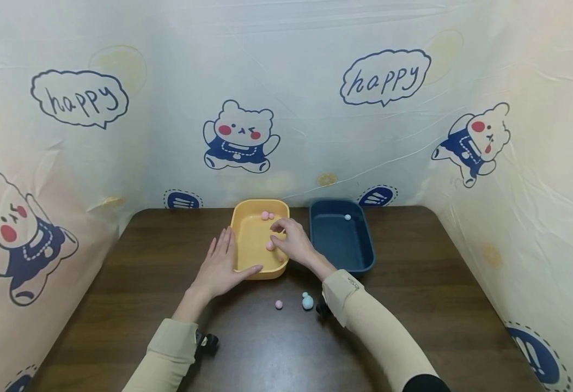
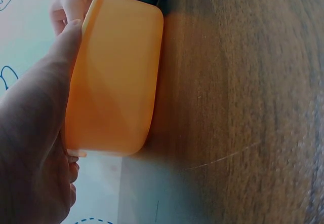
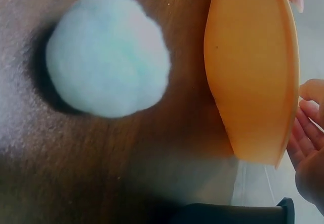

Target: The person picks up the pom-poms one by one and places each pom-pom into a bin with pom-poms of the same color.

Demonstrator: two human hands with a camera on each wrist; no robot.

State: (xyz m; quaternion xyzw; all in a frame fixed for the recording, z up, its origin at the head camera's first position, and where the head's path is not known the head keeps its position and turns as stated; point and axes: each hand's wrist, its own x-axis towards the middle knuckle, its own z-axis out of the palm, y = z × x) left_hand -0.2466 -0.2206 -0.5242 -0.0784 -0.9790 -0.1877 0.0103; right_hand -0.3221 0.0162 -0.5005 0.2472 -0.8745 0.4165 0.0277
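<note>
A yellow tray stands at the back of the table. My left hand rests along its left side with straight fingers, the thumb on the near rim. My right hand hangs over the tray's right side, fingers bent and apart from the thumb, with nothing seen between them. Just beneath the thumb, a pink ball lies in the tray. Two more pink balls, touching, lie near its far end. In the right wrist view the tray's wall hides what lies under the right fingers.
Right of the yellow tray stands a dark blue tray holding a small light blue ball. On the table in front lie a pink ball and a larger light blue ball with a small one against it. A printed cloth rises behind.
</note>
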